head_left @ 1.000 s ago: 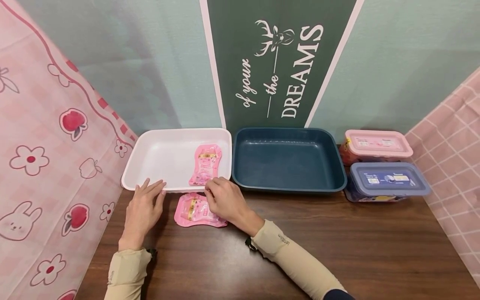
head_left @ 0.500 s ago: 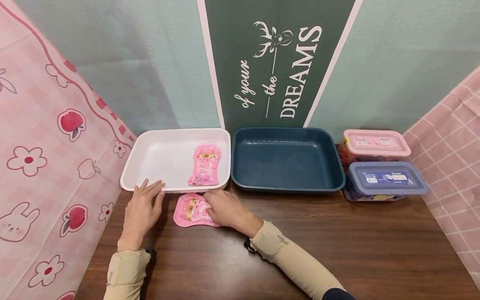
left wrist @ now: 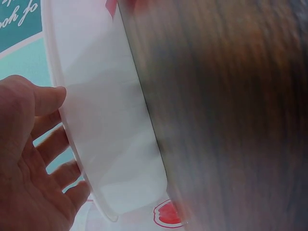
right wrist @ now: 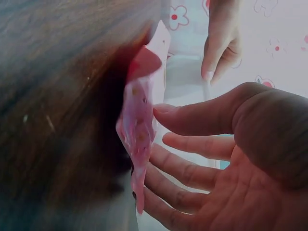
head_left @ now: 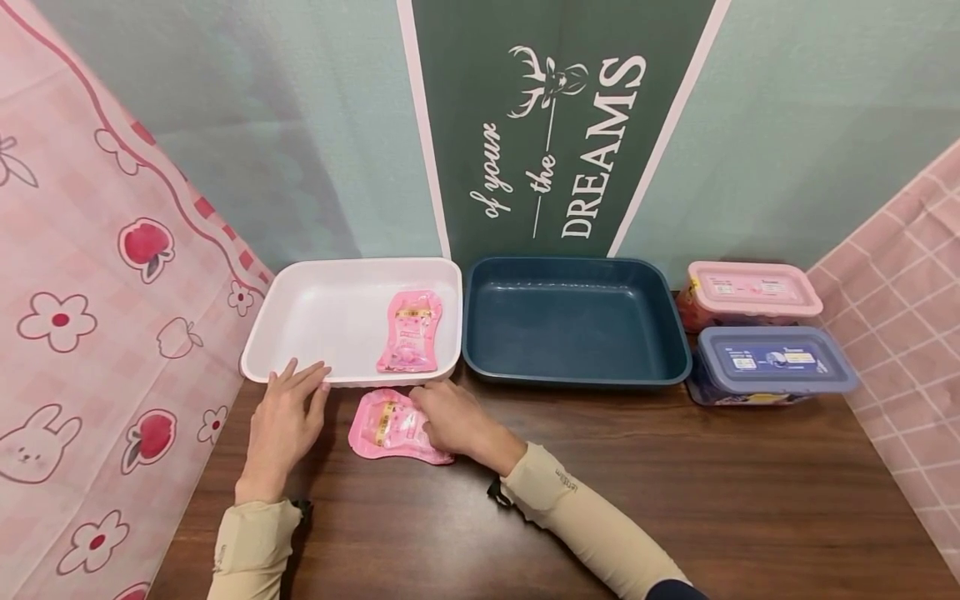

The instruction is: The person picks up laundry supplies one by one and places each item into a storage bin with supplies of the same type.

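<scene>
A white tray (head_left: 333, 321) stands at the left against the backdrop, with one pink plastic packet (head_left: 411, 333) lying in its right part. My left hand (head_left: 281, 425) rests its fairly straight fingers over the tray's near rim; the left wrist view has the thumb tip touching that rim. In front of the tray is a second pink packet (head_left: 397, 427) with a gold band. My right hand (head_left: 457, 421) covers its right end and pinches it at the edge. Seen from the right wrist, the thumb lies on the near face of this packet (right wrist: 139, 115), fingertips at its edge.
A dark blue tray (head_left: 577, 325) stands right beside the white one. Farther right are two lidded boxes, one with a pink lid (head_left: 753, 289) and one with a blue lid (head_left: 777, 360). Patterned cloths hang at the back and both sides of the brown table (head_left: 675, 492).
My right hand has come down from the white tray's rim onto the front packet, which has shifted slightly toward me. The left hand stays on the rim.
</scene>
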A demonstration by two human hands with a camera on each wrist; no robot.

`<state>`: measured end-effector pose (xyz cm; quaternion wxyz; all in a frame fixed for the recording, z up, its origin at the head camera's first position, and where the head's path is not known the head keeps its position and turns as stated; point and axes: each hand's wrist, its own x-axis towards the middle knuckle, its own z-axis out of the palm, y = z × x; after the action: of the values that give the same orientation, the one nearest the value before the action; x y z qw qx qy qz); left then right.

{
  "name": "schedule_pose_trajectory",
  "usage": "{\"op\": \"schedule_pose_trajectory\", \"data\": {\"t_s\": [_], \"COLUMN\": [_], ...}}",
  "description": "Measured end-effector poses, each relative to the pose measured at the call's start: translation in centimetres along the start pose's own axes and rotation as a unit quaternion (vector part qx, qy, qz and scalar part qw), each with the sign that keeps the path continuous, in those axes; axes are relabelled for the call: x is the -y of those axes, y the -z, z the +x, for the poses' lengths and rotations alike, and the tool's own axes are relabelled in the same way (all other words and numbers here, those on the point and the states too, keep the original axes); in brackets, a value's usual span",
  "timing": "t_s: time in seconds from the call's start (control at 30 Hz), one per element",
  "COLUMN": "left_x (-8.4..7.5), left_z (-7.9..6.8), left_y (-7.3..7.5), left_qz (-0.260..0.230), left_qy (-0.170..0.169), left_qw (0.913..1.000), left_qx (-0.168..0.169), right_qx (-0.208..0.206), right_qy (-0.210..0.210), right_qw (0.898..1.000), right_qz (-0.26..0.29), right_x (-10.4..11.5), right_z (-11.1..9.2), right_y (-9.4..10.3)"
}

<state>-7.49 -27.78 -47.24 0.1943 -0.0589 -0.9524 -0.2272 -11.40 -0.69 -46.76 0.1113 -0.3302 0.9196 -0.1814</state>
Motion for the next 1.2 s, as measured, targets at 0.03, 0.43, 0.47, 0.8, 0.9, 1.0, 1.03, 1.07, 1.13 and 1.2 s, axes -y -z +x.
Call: {"op": "schedule_pose_trajectory", "data": {"t_s": [0.03, 0.43, 0.47, 0.8, 0.9, 1.0, 1.03, 1.07, 1.13, 1.2], "left_x": [0.0, 0.2, 0.2, 0.2, 0.0, 0.1, 0.2, 0.3, 0.6, 0.9], "left_z": [0.0, -0.1, -0.1, 0.2, 0.4, 0.4, 0.4, 0.4, 0.2, 0.1], "left_y": [0.0, -0.1, -0.1, -0.1, 0.0, 0.1, 0.2, 0.3, 0.5, 0.6], "left_qz": [0.001, 0.008, 0.008, 0.009, 0.016, 0.025, 0.028, 0.03, 0.032, 0.033], "left_qy": [0.0, -0.004, -0.004, -0.005, -0.005, -0.013, -0.017, -0.023, -0.031, -0.039], "left_qw": [1.0, 1.0, 1.0, 0.9999, 0.9996, 0.9992, 0.9991, 0.999, 0.9989, 0.9987], "left_qx": [-0.001, -0.001, -0.001, 0.01, 0.024, 0.029, 0.027, 0.023, 0.013, 0.002], "right_qx": [0.007, 0.052, 0.056, 0.086, 0.082, 0.08, 0.079, 0.078, 0.077, 0.078], "right_qy": [-0.005, -0.023, -0.022, -0.036, -0.037, -0.035, -0.033, -0.03, -0.025, -0.022], "right_qw": [1.0, 0.997, 0.996, 0.984, 0.983, 0.983, 0.982, 0.982, 0.982, 0.981], "right_qz": [0.006, 0.061, 0.065, 0.149, 0.159, 0.164, 0.166, 0.168, 0.172, 0.176], "right_x": [0.0, -4.1, -4.2, -1.2, -1.4, -1.6, -1.6, -1.7, -1.6, -1.5], "right_z": [0.0, 2.4, 2.5, 0.1, 0.0, 0.0, 0.0, 0.0, 0.0, 0.0], "right_y": [0.1, -4.7, -4.8, 0.8, 0.9, 0.9, 0.9, 1.0, 1.1, 1.2]}}
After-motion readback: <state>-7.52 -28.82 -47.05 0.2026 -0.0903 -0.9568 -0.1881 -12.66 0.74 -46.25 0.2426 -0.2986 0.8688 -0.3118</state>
